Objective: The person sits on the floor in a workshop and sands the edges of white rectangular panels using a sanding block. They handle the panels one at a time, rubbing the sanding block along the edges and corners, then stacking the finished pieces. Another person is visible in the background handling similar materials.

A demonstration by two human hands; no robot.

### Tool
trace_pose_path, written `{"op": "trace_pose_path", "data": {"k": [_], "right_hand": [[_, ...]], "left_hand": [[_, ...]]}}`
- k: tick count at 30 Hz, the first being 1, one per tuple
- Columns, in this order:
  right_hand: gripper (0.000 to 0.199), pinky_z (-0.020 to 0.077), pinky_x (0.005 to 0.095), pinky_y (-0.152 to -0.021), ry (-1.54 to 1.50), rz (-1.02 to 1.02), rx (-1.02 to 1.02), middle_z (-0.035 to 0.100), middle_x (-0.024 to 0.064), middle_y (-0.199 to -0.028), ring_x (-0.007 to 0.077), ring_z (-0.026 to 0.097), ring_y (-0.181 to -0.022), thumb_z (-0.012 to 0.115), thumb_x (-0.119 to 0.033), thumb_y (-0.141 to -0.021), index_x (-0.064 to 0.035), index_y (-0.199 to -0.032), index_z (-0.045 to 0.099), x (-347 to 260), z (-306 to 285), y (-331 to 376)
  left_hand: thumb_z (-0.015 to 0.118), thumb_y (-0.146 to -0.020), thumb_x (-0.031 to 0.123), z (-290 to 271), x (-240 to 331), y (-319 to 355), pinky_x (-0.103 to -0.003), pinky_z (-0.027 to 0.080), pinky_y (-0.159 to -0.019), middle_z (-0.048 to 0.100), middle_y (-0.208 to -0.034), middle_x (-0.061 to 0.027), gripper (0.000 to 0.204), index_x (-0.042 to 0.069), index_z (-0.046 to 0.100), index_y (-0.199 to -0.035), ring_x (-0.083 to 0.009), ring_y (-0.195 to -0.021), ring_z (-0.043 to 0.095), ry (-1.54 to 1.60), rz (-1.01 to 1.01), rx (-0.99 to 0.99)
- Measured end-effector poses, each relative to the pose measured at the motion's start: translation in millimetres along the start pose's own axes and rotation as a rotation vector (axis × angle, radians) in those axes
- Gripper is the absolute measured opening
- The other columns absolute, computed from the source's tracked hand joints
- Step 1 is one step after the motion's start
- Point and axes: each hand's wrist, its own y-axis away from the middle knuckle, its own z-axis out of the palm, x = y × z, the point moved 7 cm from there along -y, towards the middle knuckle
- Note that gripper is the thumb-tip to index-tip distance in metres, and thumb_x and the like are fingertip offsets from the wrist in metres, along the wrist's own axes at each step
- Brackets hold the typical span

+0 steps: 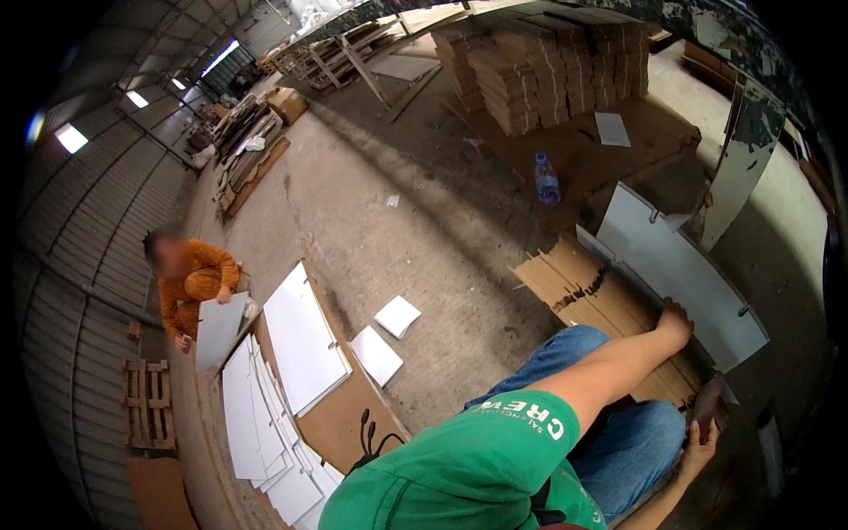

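My left hand (674, 324) reaches out from the green sleeve and grips the lower edge of a long grey-white panel (680, 274), which lies tilted over a pile of flattened cardboard sheets (596, 300). Small metal fittings stick out of the panel's edges. My right hand (698, 446) is lower right, beside my blue-jeaned knee, with its fingers around a small dark object (709, 402) that I cannot identify. Both hands are close to the panel's near end.
A person in orange (190, 283) crouches at the left holding a white panel (216, 327). White panels (300, 340) lie stacked on cardboard, with small white squares (397, 315) nearby. A water bottle (547, 181), cardboard stacks (548, 66) and a wooden pallet (146, 402) stand around.
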Motion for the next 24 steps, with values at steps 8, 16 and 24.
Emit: {"op": "trace_pose_path", "data": {"k": [8,16,24], "right_hand": [[0.033,0.0369,0.0189,-0.050,-0.039,0.114,0.068,0.053,-0.0001,-0.073,0.0067,0.049,-0.061,0.058,-0.025,-0.082,-0.0059,-0.107,0.046,30.0,-5.4,-7.4],[0.037,0.0364,0.0204,-0.045,-0.009,0.098,0.128,0.053,0.0023,-0.068,0.0083,0.048,-0.055,0.056,-0.025,-0.083,-0.0042,-0.110,0.044,33.5,-5.8,-4.7],[0.030,0.0450,0.0295,-0.062,0.116,-0.138,0.267,0.056,0.0091,-0.087,0.0178,0.055,-0.074,0.058,-0.020,-0.078,-0.0037,-0.101,0.050,4.5,1.1,4.5]], "left_hand": [[0.050,-0.079,0.022,-0.9,-0.2,1.4,-0.049,0.023,-0.094,0.054,-0.107,-0.0118,0.029,0.014,0.057,-0.107,-0.0271,-0.104,0.046,0.006,0.005,0.035],[0.050,-0.079,0.022,0.4,0.7,0.3,-0.049,0.023,-0.096,0.053,-0.109,-0.0126,0.029,0.013,0.056,-0.106,-0.0293,-0.106,0.045,0.092,0.011,0.064],[0.038,-0.084,0.015,22.5,-15.8,-1.3,-0.041,0.038,-0.088,0.050,-0.117,-0.0134,0.031,0.007,0.053,-0.110,-0.0302,-0.107,0.048,0.058,0.032,-0.157]]}}
